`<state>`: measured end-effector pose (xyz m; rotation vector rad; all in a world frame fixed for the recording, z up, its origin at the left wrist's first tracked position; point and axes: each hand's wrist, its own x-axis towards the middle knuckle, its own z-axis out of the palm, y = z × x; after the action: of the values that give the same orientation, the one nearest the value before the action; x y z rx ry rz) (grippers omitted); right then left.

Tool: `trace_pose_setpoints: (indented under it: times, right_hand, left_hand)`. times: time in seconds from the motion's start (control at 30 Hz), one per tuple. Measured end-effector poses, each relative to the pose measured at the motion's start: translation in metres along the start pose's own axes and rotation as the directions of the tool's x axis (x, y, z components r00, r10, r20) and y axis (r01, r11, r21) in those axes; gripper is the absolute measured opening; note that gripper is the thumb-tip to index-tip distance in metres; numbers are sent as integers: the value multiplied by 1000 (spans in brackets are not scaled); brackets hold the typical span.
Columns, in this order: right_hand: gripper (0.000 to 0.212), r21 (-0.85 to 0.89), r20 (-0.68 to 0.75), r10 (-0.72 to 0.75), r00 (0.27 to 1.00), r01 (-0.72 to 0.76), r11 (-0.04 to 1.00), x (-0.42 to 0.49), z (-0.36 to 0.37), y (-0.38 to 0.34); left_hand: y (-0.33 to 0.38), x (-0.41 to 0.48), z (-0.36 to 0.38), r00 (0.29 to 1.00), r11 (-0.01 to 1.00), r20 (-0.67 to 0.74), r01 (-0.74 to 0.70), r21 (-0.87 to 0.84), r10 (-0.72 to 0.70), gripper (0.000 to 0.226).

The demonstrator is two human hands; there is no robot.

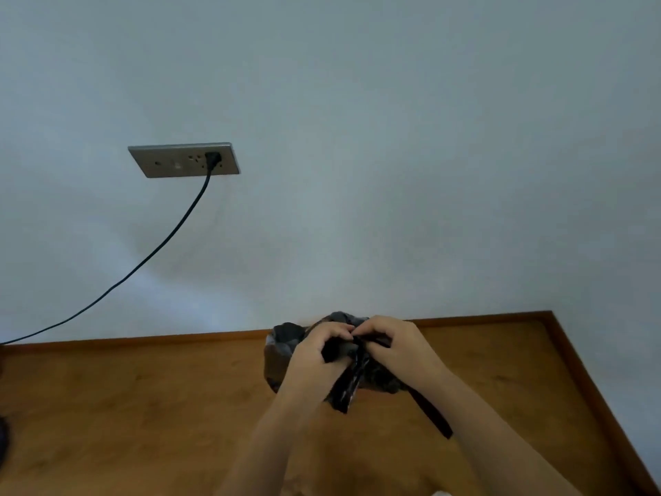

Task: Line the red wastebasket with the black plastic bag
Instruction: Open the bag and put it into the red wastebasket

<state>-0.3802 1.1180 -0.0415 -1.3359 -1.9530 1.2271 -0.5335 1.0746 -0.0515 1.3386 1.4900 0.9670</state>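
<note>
Both hands are working a crumpled black plastic bag (286, 343) above a wooden table (143, 406), close to the wall (357, 137). The left hand (322, 352) and right hand (393, 347) are meeting fingertip to fingertip, fingers curled tight and pinching folds of the bag, while a strip is hanging down between the forearms. A wall socket (182, 160) is carrying a black cable (161, 241).
</note>
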Motion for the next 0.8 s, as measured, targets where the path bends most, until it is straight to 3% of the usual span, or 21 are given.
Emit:
trace_pose_setpoints:
  times: [0.13, 0.23, 0.37, 0.53, 0.73, 0.8]
  right_hand:
    - [29, 153, -5, 4, 1000, -3, 988, -3, -11, -2]
    - [13, 268, 66, 9, 998, -26, 963, -4, -19, 4]
    - [19, 195, 135, -24, 990, -3, 981, 6, -23, 26]
    - [21, 124, 8, -55, 998, 54, 991, 39, -9, 74]
    - [36, 193, -169, -74, 983, 106, 975, 93, 21, 160]
    - [36, 200, -215, -96, 972, 140, 970, 112, 35, 192]
  left_hand:
    - [2, 1, 18, 998, 998, -55, 34, -56, -37, 47]
    - [0, 7, 27, 998, 999, -62, 29, 18, -28, 45]
    - [-8, 23, 42, 994, 995, -83, 75, 64, -69, 33]
    - [-44, 61, 58, 987, 995, -130, 99, 25, -95, 34]
    - [-120, 113, 74, 999, 995, -41, -26, -95, 22, 26]
    - [-150, 128, 78, 998, 995, 10, -60, -77, 61, 41]
